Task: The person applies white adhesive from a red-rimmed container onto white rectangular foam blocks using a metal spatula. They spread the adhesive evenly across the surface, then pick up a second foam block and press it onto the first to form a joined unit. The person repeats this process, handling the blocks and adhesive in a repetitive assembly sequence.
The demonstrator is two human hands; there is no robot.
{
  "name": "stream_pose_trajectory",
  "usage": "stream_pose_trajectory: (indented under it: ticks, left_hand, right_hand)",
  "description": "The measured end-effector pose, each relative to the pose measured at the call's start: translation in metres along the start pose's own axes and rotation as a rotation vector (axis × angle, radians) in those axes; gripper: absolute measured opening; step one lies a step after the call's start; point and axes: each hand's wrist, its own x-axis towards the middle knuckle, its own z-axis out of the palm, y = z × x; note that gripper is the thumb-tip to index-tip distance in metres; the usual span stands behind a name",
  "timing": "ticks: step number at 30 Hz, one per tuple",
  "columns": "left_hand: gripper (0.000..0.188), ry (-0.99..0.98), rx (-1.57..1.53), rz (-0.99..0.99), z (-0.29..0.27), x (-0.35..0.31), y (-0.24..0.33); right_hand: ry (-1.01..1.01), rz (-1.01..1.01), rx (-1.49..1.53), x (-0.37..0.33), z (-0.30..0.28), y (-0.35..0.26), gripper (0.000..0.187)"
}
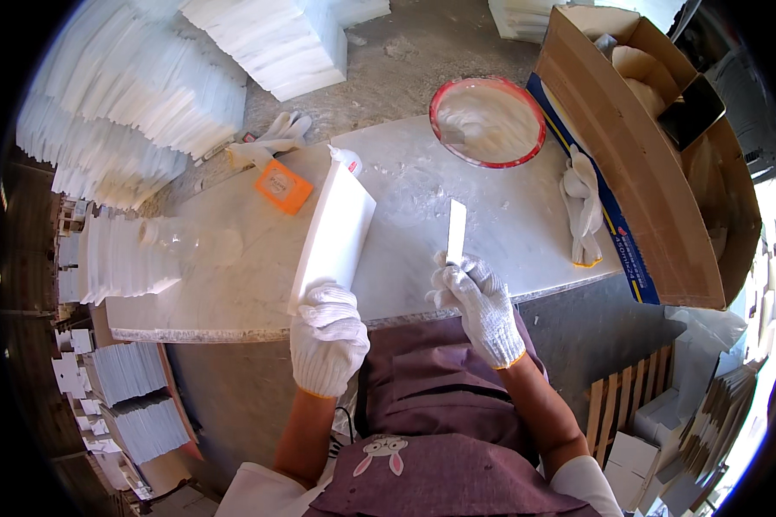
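While I watched the stone table (233,297) from far off, white tiles (134,258) stood stacked at its left end and an orange packet (283,187) lay near its far edge. The gloved left hand (328,340) was wrapped around the lower end of a white slab (336,231), tilted up over the table's near edge. The gloved right hand (480,303) gripped a flat pale blade (456,228) over the near side; its lower end seemed hidden in the grip. A red-rimmed bowl (503,164) sat at the table's far edge, and a loose glove (583,202) lay toward its right end, near a cardboard box (625,142).
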Motion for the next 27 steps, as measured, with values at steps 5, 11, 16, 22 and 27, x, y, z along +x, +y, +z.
stream_pose_trajectory:
  ticks: [5,11,16,22,27]
  left_hand:
    - [0.030,0.075,0.113,-0.022,-0.004,0.000,0.001]
    - [0.035,0.120,0.601,0.219,-0.005,-0.020,-0.023]
    - [0.041,-0.056,0.878,0.244,0.012,-0.106,0.009]
    - [0.056,-0.251,1.127,0.699,0.110,-0.183,0.043]
    - [0.038,-0.020,1.249,1.503,0.184,-0.182,0.103]
  right_hand:
    - [0.050,-0.104,-0.041,-0.012,0.000,0.005,0.021]
    - [0.089,-0.149,-0.093,-0.027,-0.012,0.005,0.020]
    - [0.130,-0.207,-0.154,-0.034,-0.007,-0.001,0.025]
    - [0.031,-0.198,-0.228,-0.033,0.006,-0.005,0.023]
    - [-0.009,-0.207,-0.194,-0.025,0.005,-0.003,0.023]
